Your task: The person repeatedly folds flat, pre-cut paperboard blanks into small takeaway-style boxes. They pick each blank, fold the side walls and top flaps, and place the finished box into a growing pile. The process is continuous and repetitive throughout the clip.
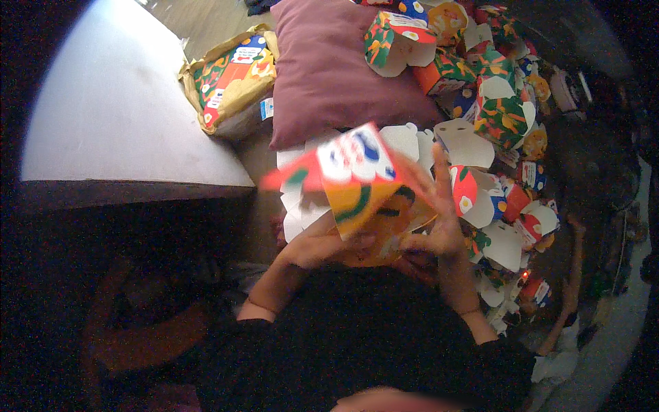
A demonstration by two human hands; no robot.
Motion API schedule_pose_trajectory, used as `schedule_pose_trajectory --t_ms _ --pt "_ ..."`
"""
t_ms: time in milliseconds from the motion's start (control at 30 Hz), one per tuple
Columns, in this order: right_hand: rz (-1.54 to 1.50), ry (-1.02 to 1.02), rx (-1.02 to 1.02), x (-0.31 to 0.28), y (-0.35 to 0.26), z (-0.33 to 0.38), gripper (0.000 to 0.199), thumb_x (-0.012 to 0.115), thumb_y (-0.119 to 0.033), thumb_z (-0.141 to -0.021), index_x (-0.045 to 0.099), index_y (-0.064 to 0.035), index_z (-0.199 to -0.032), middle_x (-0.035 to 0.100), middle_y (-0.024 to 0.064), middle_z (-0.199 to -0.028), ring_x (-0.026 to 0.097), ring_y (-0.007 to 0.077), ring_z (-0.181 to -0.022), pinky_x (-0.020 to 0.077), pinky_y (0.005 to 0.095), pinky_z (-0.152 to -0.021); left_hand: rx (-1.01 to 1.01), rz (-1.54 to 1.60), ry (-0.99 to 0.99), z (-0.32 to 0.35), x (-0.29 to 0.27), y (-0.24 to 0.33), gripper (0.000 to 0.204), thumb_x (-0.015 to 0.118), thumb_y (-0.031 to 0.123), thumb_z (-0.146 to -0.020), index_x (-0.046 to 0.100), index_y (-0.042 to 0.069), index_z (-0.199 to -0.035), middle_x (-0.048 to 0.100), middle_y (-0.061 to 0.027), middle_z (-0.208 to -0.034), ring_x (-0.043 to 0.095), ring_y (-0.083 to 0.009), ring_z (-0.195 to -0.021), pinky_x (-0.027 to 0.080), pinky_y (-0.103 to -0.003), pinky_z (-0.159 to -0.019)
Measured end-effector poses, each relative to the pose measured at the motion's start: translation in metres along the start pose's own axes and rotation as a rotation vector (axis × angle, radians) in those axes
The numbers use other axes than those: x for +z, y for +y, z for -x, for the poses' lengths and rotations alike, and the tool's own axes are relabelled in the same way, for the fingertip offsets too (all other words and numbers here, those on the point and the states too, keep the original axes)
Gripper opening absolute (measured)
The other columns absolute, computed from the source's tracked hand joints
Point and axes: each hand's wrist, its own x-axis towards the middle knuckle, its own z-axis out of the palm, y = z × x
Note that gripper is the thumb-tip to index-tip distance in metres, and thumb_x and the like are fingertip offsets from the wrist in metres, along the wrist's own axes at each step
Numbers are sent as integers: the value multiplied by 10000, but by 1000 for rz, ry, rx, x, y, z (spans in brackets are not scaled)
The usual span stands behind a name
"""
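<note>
A partly folded cardboard food carton [367, 202], printed red, orange, green and white, is held tilted in front of my chest; its edges are blurred by motion. My left hand [316, 248] grips its lower left side, the fingertips partly hidden by the board. On the right side, my right hand [443, 233] has its thumb against the carton and one finger stretched upward along the edge. Behind the carton lie white unprinted sides of other flat carton blanks [300, 218].
A mauve cushion [343, 75] lies ahead. To its left sits a torn brown paper pack [230, 79] of printed blanks, beside a pale flat-topped surface [130, 103]. Many folded cartons [504, 113] heap along the right. Another person's arm [573, 268] shows at far right.
</note>
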Motion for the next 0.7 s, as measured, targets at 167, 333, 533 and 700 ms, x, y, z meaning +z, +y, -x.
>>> schedule_pose_trajectory --t_ms 167,333,533,700 --pt "553 -103 -121 -6 -12 -12 1029 794 -359 -623 209 -129 -1438 249 197 -1448 285 322 -1326 281 410 -1054 -67 272 -76 2 -2 7 569 542 132 -845 327 -16 -1351 423 -152 -1345 422 -248 -1236 327 -346 -1033" --pt "718 -225 -258 -21 -15 -34 590 713 -170 -734 482 -78 -1269 470 172 -1300 445 307 -1225 367 390 -1010 -161 26 -129 -16 -13 3 546 551 146 -836 373 -40 -1317 484 -160 -1282 463 -237 -1191 347 -346 -1012" --pt "709 -150 -273 -25 -3 -42 179 624 -17 -786 652 -15 -963 679 113 -893 669 235 -822 523 316 -729 -567 -59 -196 -39 -37 -13 571 557 306 -856 395 0 -1310 511 -152 -1202 554 -227 -1030 441 -329 -878" --pt "641 237 -416 -21 8 -47 236 576 41 -798 655 -15 -1013 674 123 -956 658 194 -837 515 298 -730 53 741 -99 -38 -23 -31 656 675 328 -791 394 -4 -1282 553 -123 -1167 563 -190 -1041 446 -302 -905"
